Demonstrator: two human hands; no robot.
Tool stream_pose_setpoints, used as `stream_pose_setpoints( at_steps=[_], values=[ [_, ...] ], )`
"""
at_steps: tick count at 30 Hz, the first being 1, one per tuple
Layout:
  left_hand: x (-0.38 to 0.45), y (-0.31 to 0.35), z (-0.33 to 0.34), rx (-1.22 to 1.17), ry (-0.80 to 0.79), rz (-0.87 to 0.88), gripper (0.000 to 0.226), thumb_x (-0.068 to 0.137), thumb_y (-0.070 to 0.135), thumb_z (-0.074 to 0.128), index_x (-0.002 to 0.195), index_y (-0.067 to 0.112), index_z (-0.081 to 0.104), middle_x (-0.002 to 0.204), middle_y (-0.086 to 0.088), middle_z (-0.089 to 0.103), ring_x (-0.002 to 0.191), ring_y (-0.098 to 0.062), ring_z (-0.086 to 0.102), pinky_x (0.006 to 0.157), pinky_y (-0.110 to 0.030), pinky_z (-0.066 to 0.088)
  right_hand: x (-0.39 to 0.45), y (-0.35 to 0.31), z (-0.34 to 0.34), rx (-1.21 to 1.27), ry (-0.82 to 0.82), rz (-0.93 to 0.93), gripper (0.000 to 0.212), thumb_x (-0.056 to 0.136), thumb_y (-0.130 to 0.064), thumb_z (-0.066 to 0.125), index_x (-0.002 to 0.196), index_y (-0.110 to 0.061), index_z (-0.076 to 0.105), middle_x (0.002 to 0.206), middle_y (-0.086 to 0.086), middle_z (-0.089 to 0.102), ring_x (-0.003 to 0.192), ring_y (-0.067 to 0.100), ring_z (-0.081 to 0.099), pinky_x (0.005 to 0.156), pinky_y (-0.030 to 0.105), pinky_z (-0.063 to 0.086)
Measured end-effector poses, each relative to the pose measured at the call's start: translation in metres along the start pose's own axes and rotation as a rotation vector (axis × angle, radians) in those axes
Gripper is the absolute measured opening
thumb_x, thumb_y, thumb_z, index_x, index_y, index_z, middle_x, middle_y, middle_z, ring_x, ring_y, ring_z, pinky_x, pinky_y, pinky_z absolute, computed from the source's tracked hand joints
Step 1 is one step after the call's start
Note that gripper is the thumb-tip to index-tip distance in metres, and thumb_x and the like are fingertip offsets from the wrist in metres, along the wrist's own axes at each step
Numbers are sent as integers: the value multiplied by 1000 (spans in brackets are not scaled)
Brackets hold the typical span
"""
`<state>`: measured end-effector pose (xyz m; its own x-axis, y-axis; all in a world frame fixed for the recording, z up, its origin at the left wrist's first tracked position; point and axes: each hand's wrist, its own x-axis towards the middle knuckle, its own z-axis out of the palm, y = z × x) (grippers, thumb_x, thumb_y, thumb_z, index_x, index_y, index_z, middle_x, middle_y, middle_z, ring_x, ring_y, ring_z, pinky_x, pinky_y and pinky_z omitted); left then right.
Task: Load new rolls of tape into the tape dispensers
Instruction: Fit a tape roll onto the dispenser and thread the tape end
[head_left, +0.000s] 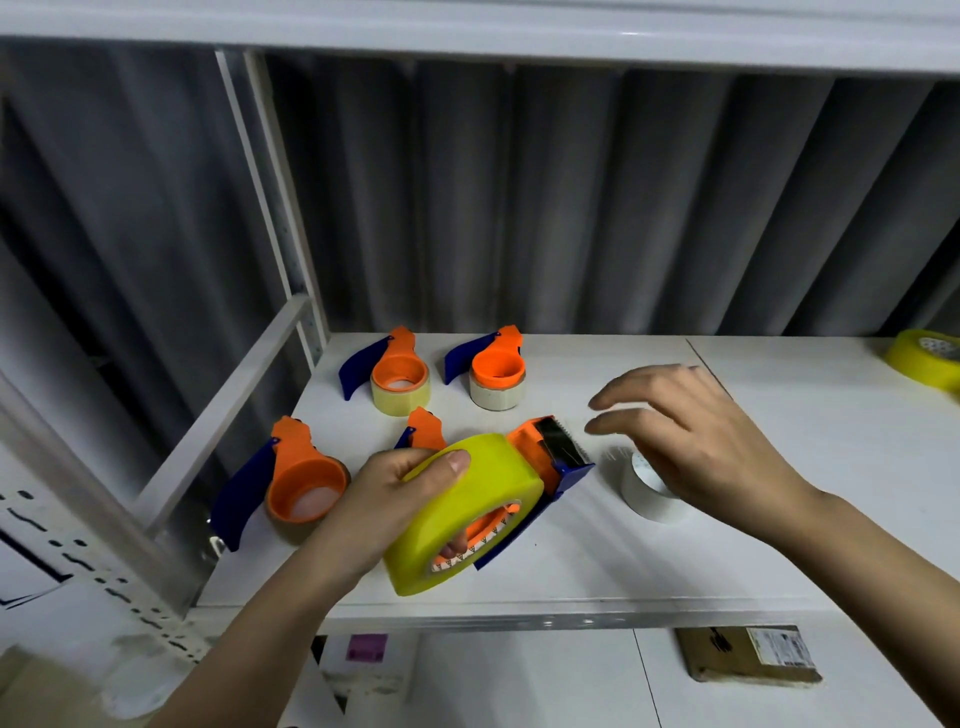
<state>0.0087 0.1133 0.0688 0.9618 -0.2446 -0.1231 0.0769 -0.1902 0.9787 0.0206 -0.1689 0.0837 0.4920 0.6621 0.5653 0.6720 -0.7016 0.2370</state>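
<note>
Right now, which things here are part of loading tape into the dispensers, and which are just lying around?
Part of the job:
yellow tape roll
held dispenser
white tape roll
three shelf dispensers
spare yellow roll

Lying about:
cardboard parcel

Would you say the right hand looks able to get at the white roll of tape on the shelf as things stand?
Probably yes. The right hand hovers open just above the white roll, which stands alone on the shelf. Nothing lies between them; the dispenser in the left hand sits off to one side.
</note>
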Motion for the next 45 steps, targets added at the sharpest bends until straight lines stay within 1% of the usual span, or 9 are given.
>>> stream_pose_setpoints(
  at_steps=[6,12,18,26,31,36,38,42,45],
  values=[
    [-3,4,-4,29,-24,-32,46,68,48,55,94,14,70,89,-9,74,85,-23,71,81,-37,56,-2,-3,-5,-27,-106,-106,43,99,1,26,125,-22,52,128,-7,61,125,23,50,83,31,37],
    [-5,9,-10,64,-55,-48,44,70,60,71,87,19,70,80,-5,73,77,-17,71,73,-31,57,-7,-8,-8,35,-171,-97,49,99,-2,18,131,-23,46,132,-12,58,129,21,47,82,31,42],
    [-10,15,-11,51,-84,-37,26,78,38,54,82,17,68,69,-6,73,60,-14,69,55,-20,56,-11,-12,-9,204,-249,31,65,79,11,43,132,-27,50,133,-14,50,132,13,40,85,30,39],
    [-13,19,-15,61,-94,-21,32,65,45,54,80,22,70,75,1,74,68,-11,71,62,-22,56,-9,-18,-15,356,-316,94,64,85,4,40,132,-40,44,134,-18,48,134,7,35,92,32,43],
    [-16,26,-16,36,-151,-32,21,75,47,69,66,29,76,72,-3,73,60,-11,69,54,-21,57,-5,-18,-18,357,-349,47,58,89,0,37,132,-39,45,133,-23,48,136,4,32,94,25,39],
    [-18,31,-26,20,-261,-24,45,61,64,73,72,20,73,63,-8,70,56,-17,68,56,-28,57,-1,-17,-24,391,-370,22,50,92,-9,31,130,-36,49,132,-26,48,137,4,30,94,21,33],
    [-19,30,-32,19,-291,-22,67,38,75,76,79,22,75,67,-9,71,60,-19,69,59,-27,56,1,-19,-27,405,-363,5,49,92,-7,33,130,-34,50,131,-26,50,137,5,31,93,24,35],
    [-21,20,-47,-80,-156,-90,105,8,69,83,100,21,63,82,-9,74,71,-25,71,58,-29,58,3,-23,-35,540,-309,40,48,93,-6,35,130,-32,51,132,-26,52,137,11,35,94,22,37],
    [-18,9,-55,-125,-65,-113,106,6,70,82,99,23,64,94,-1,72,83,-18,70,62,-26,58,2,-29,-37,773,-245,132,46,93,-7,36,128,-34,52,130,-22,57,137,17,35,94,17,39]
  ],
)
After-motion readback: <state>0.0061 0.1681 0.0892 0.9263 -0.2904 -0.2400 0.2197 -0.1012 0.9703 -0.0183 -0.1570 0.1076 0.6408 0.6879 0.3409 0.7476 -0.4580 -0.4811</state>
